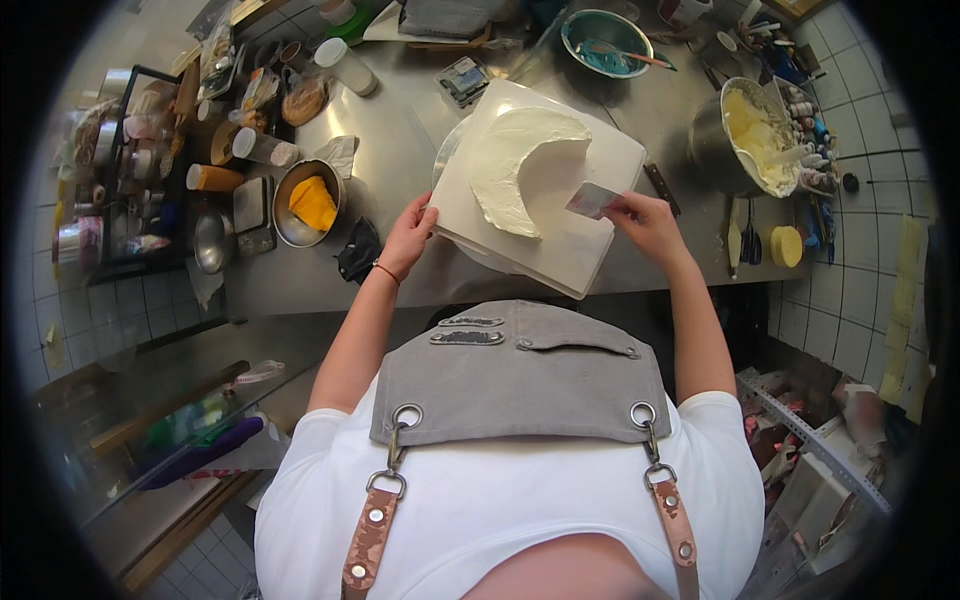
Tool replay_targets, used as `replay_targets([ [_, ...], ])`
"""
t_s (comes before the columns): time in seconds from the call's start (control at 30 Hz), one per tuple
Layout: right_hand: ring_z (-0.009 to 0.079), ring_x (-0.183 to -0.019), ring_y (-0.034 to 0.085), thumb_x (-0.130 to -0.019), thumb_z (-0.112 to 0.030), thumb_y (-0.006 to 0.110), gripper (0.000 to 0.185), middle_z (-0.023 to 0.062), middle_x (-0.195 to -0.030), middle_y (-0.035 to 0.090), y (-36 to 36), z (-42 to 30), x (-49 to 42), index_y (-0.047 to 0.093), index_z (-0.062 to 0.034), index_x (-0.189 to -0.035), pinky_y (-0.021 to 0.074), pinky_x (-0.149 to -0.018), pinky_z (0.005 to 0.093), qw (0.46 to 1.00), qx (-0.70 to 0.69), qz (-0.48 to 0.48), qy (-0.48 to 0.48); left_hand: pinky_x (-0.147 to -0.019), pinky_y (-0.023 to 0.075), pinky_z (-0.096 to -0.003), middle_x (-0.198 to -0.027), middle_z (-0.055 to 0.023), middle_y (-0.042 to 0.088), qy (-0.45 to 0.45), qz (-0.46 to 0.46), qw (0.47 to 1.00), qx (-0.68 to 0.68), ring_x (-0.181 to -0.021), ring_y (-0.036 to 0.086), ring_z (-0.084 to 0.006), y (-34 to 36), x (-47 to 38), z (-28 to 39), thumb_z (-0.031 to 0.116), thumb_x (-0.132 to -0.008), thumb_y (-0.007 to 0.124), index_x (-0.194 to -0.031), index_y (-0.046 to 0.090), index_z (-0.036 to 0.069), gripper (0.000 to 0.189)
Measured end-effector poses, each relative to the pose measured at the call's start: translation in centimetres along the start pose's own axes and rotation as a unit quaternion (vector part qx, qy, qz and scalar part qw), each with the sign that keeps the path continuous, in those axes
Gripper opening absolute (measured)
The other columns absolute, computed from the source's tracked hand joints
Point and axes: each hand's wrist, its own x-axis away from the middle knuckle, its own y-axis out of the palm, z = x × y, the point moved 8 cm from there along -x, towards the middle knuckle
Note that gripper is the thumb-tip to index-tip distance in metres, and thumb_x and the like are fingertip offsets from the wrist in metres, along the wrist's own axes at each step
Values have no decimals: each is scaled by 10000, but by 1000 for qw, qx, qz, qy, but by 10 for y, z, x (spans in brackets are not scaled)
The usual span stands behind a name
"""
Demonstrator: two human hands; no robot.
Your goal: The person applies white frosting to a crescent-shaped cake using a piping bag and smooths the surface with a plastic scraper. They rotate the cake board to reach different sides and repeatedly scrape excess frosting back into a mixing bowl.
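Observation:
A crescent-shaped cake (499, 169) coated in smooth cream-coloured frosting rests on a square white board (571, 259). Part of a round stand (448, 154) shows beneath the board. My left hand (407, 234) grips the board's left corner, thumb uppermost. Between the fingertips of my right hand (649, 225) is a small, thin scraper card (591, 200). It is held above the board, inside the hollow of the crescent and apart from the frosting.
On the steel table (390, 135), a mixing bowl of pale cream (757, 139) and a knife (661, 189) lie to the right. A bowl of teal frosting (606, 45) stands behind. Leftward are a bowl with something yellow (309, 202), a kitchen scale (253, 214) and a black cloth (360, 251).

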Motion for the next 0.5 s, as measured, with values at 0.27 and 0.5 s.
replay_targets([
  [0.27, 160, -595, 606, -890, -102, 743, 117, 108, -720, 673, 5, -11, 77, 683, -6, -860, 466, -573, 286, 975, -42, 208, 67, -925, 474, -273, -1217, -63, 674, -40, -66, 995, 70, -1069, 602, -112, 24, 30, -14, 246, -1027, 629, -1510, 354, -26, 619],
  [0.5, 310, -592, 611, -842, -97, 739, 188, 100, -686, 587, 41, -42, 97, 580, -62, -747, 476, -544, 405, 945, 159, 284, 1, -919, 480, -276, -1326, -98, 610, -86, -185, 977, 55, -1137, 594, -141, 68, 52, -28, 197, -955, 720, -1476, 387, -5, 650],
])
